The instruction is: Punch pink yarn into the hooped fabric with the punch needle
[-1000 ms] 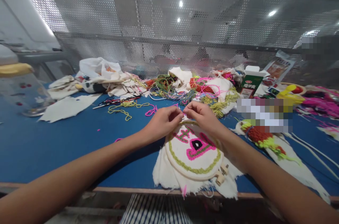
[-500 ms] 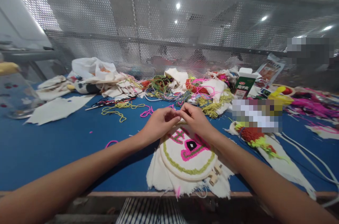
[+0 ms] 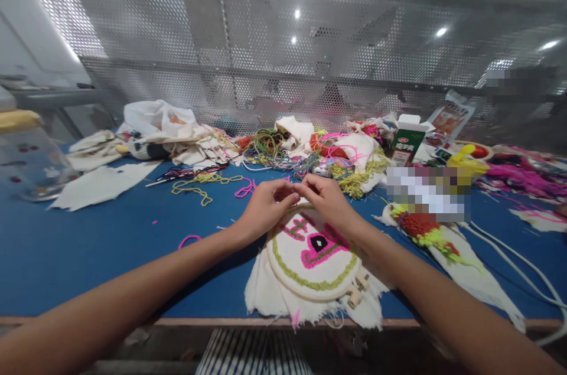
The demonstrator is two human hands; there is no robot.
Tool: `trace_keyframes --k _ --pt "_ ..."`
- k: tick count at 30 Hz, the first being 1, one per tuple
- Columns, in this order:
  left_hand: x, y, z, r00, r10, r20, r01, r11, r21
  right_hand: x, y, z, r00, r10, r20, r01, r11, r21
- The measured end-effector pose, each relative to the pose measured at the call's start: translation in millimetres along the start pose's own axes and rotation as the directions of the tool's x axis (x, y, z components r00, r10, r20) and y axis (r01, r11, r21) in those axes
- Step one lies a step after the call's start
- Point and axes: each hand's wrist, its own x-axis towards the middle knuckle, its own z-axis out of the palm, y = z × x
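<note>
A round wooden embroidery hoop (image 3: 312, 254) lies on the blue table (image 3: 88, 239) near its front edge. It stretches white cloth with a punched design in pink, green and black yarn. My left hand (image 3: 266, 206) and my right hand (image 3: 325, 198) meet fingertip to fingertip over the hoop's far rim. Both pinch something small between them; it is too small to make out. The hoop's screw clamp (image 3: 357, 295) points toward me.
Tangled yarn and folded cloth (image 3: 283, 147) are heaped behind the hands. A green carton (image 3: 405, 139) stands at the back right. Another tufted piece (image 3: 432, 236) and white cords (image 3: 518, 266) lie to the right. White cloth scraps (image 3: 100, 183) lie left. A perforated metal screen (image 3: 283, 62) backs the table.
The hands have come closer together over the hoop's far rim and their fingertips now touch. The view has shifted slightly; the hoop itself stays in place.
</note>
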Motion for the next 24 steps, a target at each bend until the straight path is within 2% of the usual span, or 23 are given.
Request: trace_keyframes --k 3,6,9,11,14,19,24 --pt "0.1 1.9 -0.6 1.0 -0.009 -0.003 0.009 1.0 -0.008 2.7 1.2 -3.3 1.0 0.019 0.01 -0.019 0.999 0.038" --pt "-0.1 4.8 -1.4 1.0 -0.023 -0.008 0.022 1.0 -0.02 7.1 3.7 -10.3 0.999 0.012 0.033 -0.016 0.989 0.145" --pt "-0.4 6.8 -2.0 0.999 -0.029 -0.014 0.028 0.999 -0.03 10.8 6.2 -17.5 0.995 -0.004 0.103 -0.022 0.967 0.255" --pt "-0.5 6.9 -2.3 0.999 -0.029 -0.016 0.028 0.999 -0.034 11.5 6.8 -20.1 0.988 -0.005 0.154 -0.037 0.963 0.268" --pt "-0.5 5.2 -2.3 1.0 -0.025 -0.014 0.024 0.999 -0.037 10.3 5.9 -19.5 0.987 -0.026 0.158 -0.011 0.973 0.231" --pt "-0.3 1.7 -1.3 1.0 -0.022 -0.02 0.022 1.0 -0.022 6.9 3.7 -14.2 0.992 -0.118 0.035 0.116 0.992 0.041" --pt "-0.6 3.2 -1.2 0.998 -0.028 -0.048 0.029 0.999 0.016 5.1 2.3 -10.9 0.984 -0.173 0.035 0.176 0.974 -0.145"
